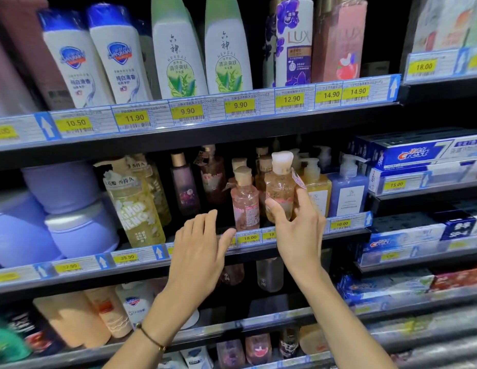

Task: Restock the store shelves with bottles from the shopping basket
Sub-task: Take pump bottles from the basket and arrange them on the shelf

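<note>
While an amber clear-plastic bottle (pixel 280 187) is gripped by the right hand (pixel 298 225), shelving is judged underway.
Left hand (pixel 202 246) is held spread, empty; upright release is called for.

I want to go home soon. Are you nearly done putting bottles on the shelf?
Done: a clear pink bottle with a beige cap stands on the middle shelf. In hand: the right hand holds a clear amber bottle with a cream cap beside it, not yet released. The left hand is open and empty. Left: letting go. The basket is out of view, so how many bottles remain cannot be told.
</note>
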